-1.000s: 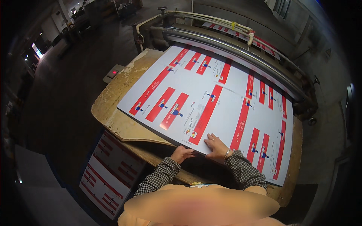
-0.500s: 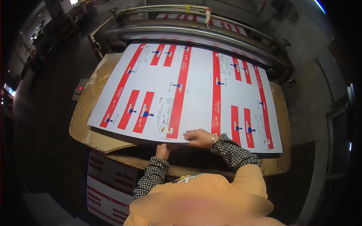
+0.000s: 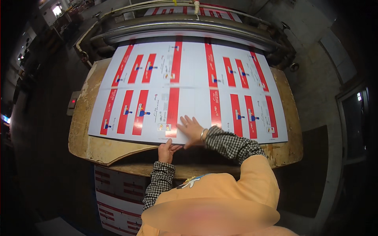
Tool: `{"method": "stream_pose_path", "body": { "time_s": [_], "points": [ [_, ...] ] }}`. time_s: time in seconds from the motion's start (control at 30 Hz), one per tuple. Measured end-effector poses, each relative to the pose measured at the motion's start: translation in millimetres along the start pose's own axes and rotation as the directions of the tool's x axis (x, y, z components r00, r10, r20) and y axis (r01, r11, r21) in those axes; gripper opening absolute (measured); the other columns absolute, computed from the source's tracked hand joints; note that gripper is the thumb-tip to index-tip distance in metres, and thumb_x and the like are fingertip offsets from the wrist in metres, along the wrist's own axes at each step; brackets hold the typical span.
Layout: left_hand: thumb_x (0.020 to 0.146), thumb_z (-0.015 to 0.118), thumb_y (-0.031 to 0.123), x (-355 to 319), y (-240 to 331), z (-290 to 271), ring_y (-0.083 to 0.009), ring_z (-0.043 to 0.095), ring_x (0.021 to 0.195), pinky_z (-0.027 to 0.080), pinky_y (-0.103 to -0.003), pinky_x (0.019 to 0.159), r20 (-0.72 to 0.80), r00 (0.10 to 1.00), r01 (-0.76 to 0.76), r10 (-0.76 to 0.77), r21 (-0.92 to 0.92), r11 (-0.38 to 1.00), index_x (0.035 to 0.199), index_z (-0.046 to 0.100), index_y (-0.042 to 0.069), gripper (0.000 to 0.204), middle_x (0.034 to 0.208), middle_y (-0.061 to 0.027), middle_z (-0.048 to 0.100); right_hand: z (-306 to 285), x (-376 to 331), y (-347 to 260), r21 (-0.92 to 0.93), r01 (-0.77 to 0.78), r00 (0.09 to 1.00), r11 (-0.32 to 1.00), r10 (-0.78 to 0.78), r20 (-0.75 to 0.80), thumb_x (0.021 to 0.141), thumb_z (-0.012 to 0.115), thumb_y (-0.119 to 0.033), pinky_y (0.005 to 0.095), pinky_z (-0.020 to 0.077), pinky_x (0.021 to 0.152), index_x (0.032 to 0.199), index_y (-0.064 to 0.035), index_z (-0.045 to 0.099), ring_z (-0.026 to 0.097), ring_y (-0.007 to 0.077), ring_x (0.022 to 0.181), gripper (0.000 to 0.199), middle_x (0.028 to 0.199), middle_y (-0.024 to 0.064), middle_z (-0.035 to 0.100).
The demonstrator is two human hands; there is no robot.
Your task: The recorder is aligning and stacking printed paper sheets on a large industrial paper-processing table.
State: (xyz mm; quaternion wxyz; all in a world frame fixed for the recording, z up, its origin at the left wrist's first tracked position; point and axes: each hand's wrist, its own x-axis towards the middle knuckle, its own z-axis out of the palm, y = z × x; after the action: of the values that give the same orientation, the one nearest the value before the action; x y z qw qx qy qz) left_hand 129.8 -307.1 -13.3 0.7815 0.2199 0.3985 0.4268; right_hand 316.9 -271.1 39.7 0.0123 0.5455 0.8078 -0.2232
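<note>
A large white printed sheet (image 3: pixel 193 102) with red bands and small blue figures lies on the worn wooden board. A faint line crosses it from side to side, with printing on both sides of it. My right hand (image 3: pixel 191 131) rests with fingers spread on the sheet close to its near edge. At that same edge my left hand (image 3: pixel 167 152) pinches the sheet, thumb on top; its other fingers are partly hidden under the edge. The far end of the printing runs up to a long metal roller (image 3: pixel 189 26).
The roller machine's frame (image 3: pixel 271 49) spans the far side, with more printed sheet beyond it. The wooden board (image 3: pixel 84 135) has a curved cutout at its near edge. Below left are more printed sheets (image 3: pixel 118 202). A box with a red light (image 3: pixel 73 103) sits left of the board.
My right hand has opened out and moved left onto the sheet. The printing has shifted, and a cross line now shows. My left hand stays at the near edge, its thumb now on top.
</note>
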Motion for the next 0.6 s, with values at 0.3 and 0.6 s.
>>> {"method": "stream_pose_path", "body": {
  "time_s": [0.3, 0.6],
  "points": [
    [0.085, 0.048, 0.013, 7.0, -7.7, -14.8, -0.0277, 0.061, 0.089, 0.049, -0.041, 0.080, 0.189, 0.980, 0.044, -0.057, 0.070, 0.997, 0.107, 0.049, -0.005, 0.028, 0.101, -0.0161, 0.059, -33.7, -5.2, 31.5, 0.366, 0.121, 0.937, 0.923, -0.228, 0.266, 0.070, 0.062, -0.025, 0.0367, 0.0435, 0.084, 0.112, -0.0024, 0.051, 0.054, 0.0332, 0.101, 0.049, 0.105, 0.0217, 0.056],
    [0.087, 0.033, 0.012, 6.8, -8.6, -7.1, -0.0348, 0.056, 0.097, 0.046, -0.050, 0.084, -0.043, 0.998, 0.041, -0.040, 0.018, 0.999, 0.115, 0.043, -0.007, 0.035, 0.109, -0.0206, 0.054, -30.5, -31.4, 21.7, 0.451, 0.230, 0.972, 0.862, -0.230, -0.056, 0.075, 0.055, -0.017, 0.0360, 0.0432, 0.086, 0.102, 0.0023, 0.057, 0.053, 0.0320, 0.102, 0.034, 0.109, 0.0193, 0.056]
  ]
}}
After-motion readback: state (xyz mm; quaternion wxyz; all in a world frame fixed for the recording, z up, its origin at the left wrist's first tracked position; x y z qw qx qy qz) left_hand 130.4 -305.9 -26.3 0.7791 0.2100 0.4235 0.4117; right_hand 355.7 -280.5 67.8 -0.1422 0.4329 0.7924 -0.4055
